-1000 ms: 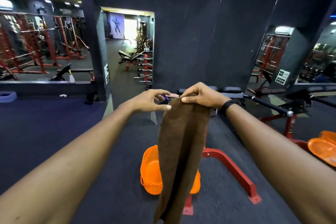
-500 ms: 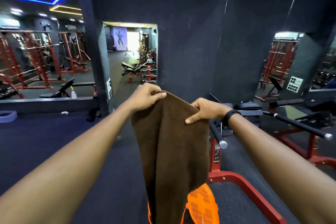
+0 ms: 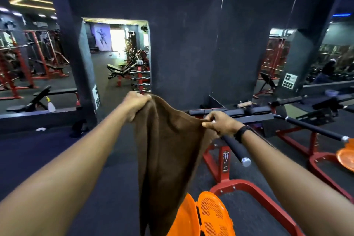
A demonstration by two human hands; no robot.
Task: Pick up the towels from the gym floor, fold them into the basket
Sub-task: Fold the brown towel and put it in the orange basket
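Brown towel (image 3: 168, 151) between both hands' fingers (image 3: 207, 124), above orange basket (image 3: 210, 214)

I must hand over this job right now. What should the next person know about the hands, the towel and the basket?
Left hand: grips one top corner of the brown towel.
Right hand: pinches the other top corner.
Towel: held up in the air, spread between both hands, hanging down in front of the orange basket on the floor.
Done: this towel is off the floor.
Left: fold it and put it in the basket. The frame does not show whether other towels remain.
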